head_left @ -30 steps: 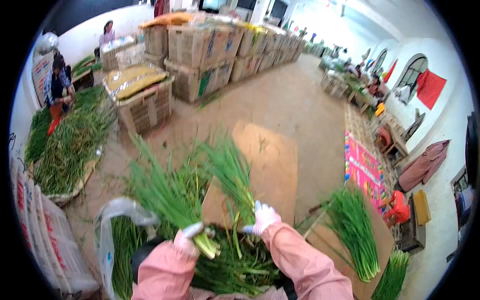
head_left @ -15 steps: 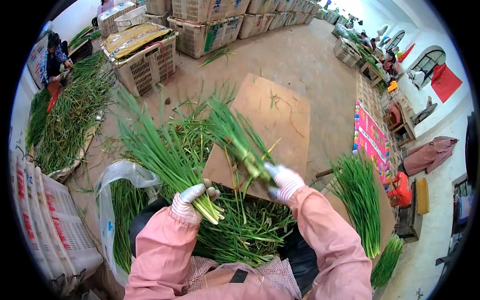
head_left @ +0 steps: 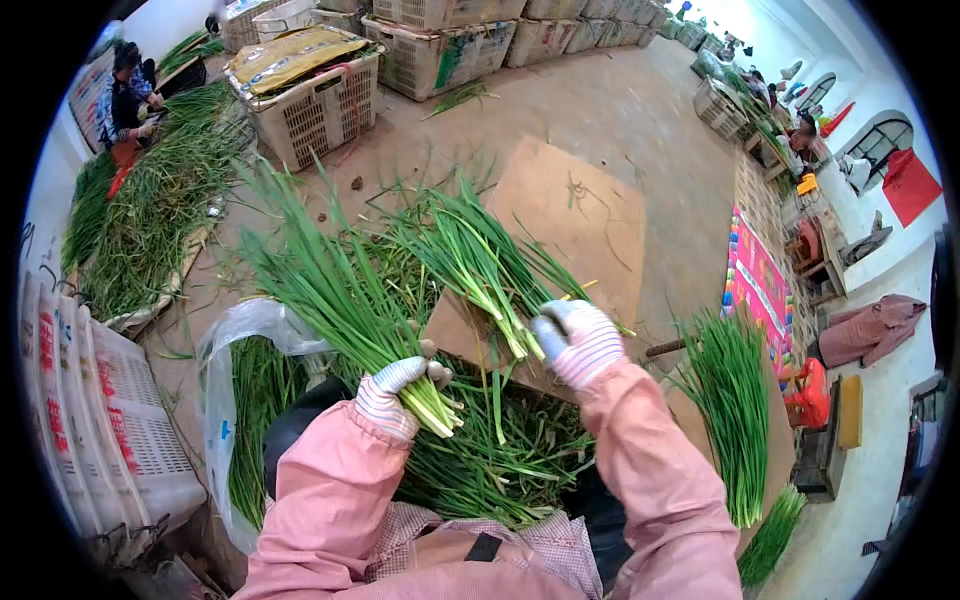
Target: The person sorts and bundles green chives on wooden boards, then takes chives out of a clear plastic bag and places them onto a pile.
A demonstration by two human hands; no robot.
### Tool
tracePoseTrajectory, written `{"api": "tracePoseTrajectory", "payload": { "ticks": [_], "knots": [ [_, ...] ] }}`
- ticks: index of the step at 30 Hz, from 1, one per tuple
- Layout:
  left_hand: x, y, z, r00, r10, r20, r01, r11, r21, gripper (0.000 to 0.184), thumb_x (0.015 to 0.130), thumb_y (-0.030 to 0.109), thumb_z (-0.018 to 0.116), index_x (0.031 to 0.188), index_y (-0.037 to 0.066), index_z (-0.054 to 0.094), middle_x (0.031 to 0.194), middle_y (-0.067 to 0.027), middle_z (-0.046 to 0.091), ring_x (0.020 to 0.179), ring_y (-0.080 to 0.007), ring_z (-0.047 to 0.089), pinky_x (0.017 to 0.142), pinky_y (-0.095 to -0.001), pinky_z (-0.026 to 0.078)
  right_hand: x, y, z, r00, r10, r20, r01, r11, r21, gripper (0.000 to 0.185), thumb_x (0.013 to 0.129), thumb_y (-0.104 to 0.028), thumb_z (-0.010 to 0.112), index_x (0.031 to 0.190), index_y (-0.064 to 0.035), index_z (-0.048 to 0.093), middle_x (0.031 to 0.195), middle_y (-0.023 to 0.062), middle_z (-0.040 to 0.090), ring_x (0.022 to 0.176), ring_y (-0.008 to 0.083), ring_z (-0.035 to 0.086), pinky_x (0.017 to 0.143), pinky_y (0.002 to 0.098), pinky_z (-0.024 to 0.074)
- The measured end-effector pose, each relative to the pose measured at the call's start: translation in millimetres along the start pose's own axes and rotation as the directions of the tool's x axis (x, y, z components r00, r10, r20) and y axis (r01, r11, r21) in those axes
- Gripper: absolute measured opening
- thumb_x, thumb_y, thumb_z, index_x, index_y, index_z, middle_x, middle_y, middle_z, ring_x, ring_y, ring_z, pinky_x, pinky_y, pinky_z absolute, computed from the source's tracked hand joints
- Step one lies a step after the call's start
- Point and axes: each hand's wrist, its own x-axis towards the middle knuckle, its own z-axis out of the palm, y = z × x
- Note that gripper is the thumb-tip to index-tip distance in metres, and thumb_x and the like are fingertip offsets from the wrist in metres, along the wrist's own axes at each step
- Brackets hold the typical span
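Note:
My gloved left hand [head_left: 396,390] is wrapped round the lower stems of a bunch of long green stalks [head_left: 345,310], white ends toward me, leaves fanning forward. To its right, a looser bunch [head_left: 472,265] lies over the near left part of a brown board [head_left: 570,215]. My gloved right hand [head_left: 577,340] is at the white ends of that bunch, fingers bent together; what is between the fingertips is hidden. Loose stalks and trimmings [head_left: 490,465] lie in a heap below my hands and by my lap.
A plastic bag of stalks [head_left: 215,400] and stacked white crates [head_left: 125,430] are at left. Another bunch [head_left: 730,420] lies on a board at right. A co-worker [head_left: 125,105] sits by a green pile [head_left: 165,210]. Filled crates [head_left: 310,115] stand ahead.
My right hand has drawn back from over the loose bunch to its stem ends, and that bunch now lies spread on the board. My left hand keeps its bunch. The view has tilted down.

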Motion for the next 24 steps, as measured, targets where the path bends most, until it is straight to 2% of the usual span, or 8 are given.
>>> {"api": "tracePoseTrajectory", "payload": {
  "ticks": [3,7,12,15,16,19,21,24],
  "knots": [
    [-1,1,-2,0.999,-0.031,0.017,0.031,0.999,-0.005,0.05,0.073,-0.003,0.065,0.118,0.015,0.05,0.093,-0.006,0.063,0.073,-0.022,0.063,0.075,-0.0452,0.053,30,-46,10,0.964,0.16,0.214,-0.127,0.979,-0.159,0.048,0.078,-0.043,0.062,0.107,-0.0055,0.057,0.096,0.0192,0.059,0.093,0.0342,0.057,0.081,0.0422,0.0458],
    [-1,7,0,1.0,-0.029,0.007,0.029,1.0,0.005,0.049,0.072,-0.003,0.065,0.115,0.014,0.05,0.093,-0.0063,0.062,0.073,-0.0218,0.062,0.075,-0.045,0.053,52,-37,59,0.872,0.297,0.389,-0.145,0.916,-0.373,0.039,0.085,-0.04,0.053,0.105,-0.0069,0.056,0.101,0.016,0.061,0.097,0.0315,0.059,0.083,0.0438,0.0474],
    [-4,14,0,1.0,-0.026,0.011,0.026,0.999,-0.047,0.05,0.071,-0.003,0.065,0.116,0.013,0.049,0.093,-0.008,0.062,0.073,-0.0233,0.062,0.072,-0.044,0.054,60,1,47,0.907,0.289,0.306,-0.219,0.945,-0.244,0.032,0.088,-0.033,0.049,0.099,-0.0054,0.061,0.096,0.0213,0.061,0.092,0.038,0.057,0.081,0.0418,0.0461],
    [-9,16,5,0.998,-0.025,0.056,0.026,1.0,-0.009,0.051,0.071,-0.002,0.066,0.117,0.011,0.049,0.094,-0.0092,0.062,0.072,-0.0233,0.062,0.071,-0.0443,0.053,56,-33,21,0.909,0.253,0.332,-0.199,0.962,-0.188,0.043,0.086,-0.044,0.05,0.096,-0.0034,0.06,0.092,0.0209,0.062,0.09,0.0364,0.058,0.08,0.0424,0.0458],
    [-10,14,6,0.998,-0.021,0.062,0.022,1.0,-0.013,0.051,0.071,-0.002,0.066,0.117,0.011,0.049,0.094,-0.0092,0.062,0.072,-0.0233,0.062,0.071,-0.0443,0.053,54,-43,19,0.911,0.219,0.351,-0.138,0.961,-0.241,0.049,0.083,-0.05,0.052,0.098,-0.0037,0.059,0.094,0.0194,0.062,0.092,0.035,0.058,0.081,0.0416,0.0463],
    [-9,9,5,0.995,-0.028,0.092,0.024,0.999,0.046,0.053,0.07,-0.001,0.067,0.118,0.008,0.047,0.091,-0.0108,0.062,0.071,-0.0238,0.062,0.07,-0.0436,0.053,48,-40,55,0.872,0.264,0.411,-0.065,0.897,-0.438,0.043,0.083,-0.046,0.054,0.104,-0.0075,0.056,0.102,0.0147,0.061,0.097,0.0308,0.058,0.082,0.0408,0.0478],
    [-10,14,4,0.986,-0.062,0.152,0.051,0.996,0.073,0.053,0.07,-0.001,0.067,0.118,0.008,0.047,0.09,-0.0106,0.062,0.071,-0.0235,0.062,0.069,-0.0431,0.052,53,-40,60,0.857,0.342,0.385,-0.162,0.889,-0.429,0.033,0.087,-0.037,0.052,0.102,-0.0088,0.057,0.1,0.0148,0.062,0.093,0.0306,0.06,0.081,0.041,0.0481],
    [-12,18,1,0.985,-0.049,0.165,0.042,0.998,0.047,0.054,0.071,0.0,0.069,0.119,0.007,0.047,0.09,-0.0095,0.061,0.072,-0.0224,0.061,0.07,-0.0433,0.052,63,-30,45,0.869,0.384,0.312,-0.244,0.882,-0.404,0.036,0.089,-0.039,0.046,0.096,-0.0066,0.061,0.094,0.0166,0.063,0.092,0.0337,0.059,0.079,0.0421,0.0469]
  ]
}}
